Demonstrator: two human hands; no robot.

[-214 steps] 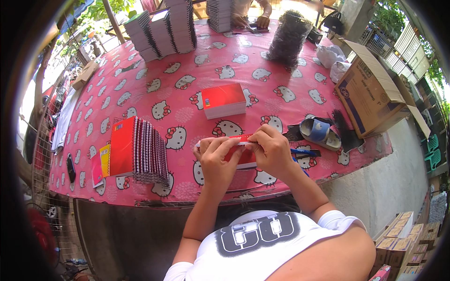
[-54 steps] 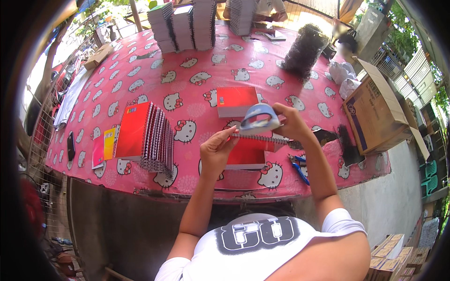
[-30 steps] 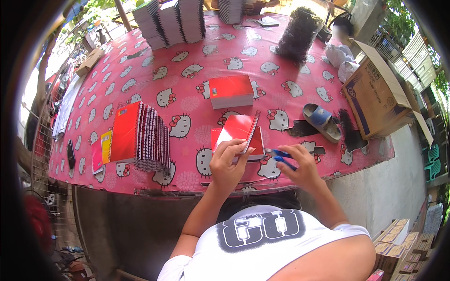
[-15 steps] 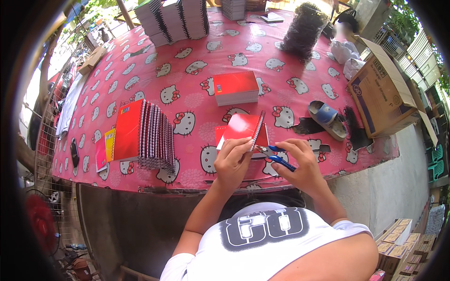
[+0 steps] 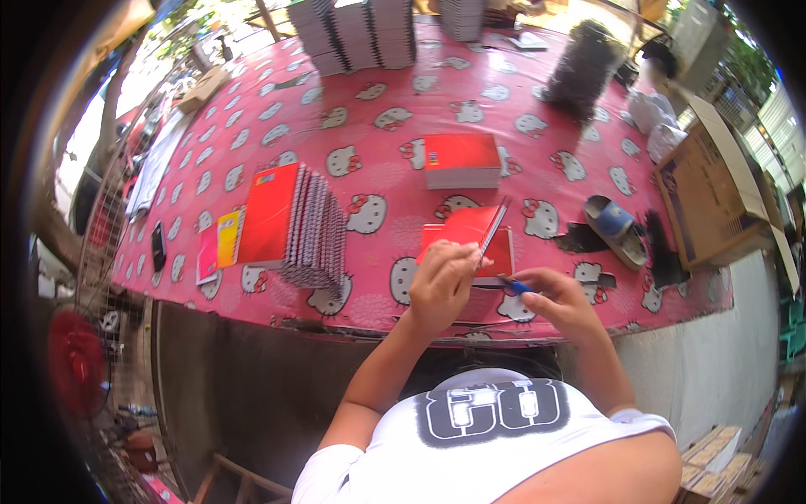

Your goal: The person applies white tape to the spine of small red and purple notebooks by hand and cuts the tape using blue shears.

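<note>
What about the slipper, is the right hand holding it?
No, the slipper lies on the table; the right hand holds blue-handled pliers.

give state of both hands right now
Left hand: closed, holding the red spiral notebook.
Right hand: closed, holding the blue-handled pliers.

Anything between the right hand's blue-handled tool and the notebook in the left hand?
Nothing visible blocks the gap between the blue-handled tool in the right hand and the red spiral notebook; the left hand holds its near end, close by.
</note>
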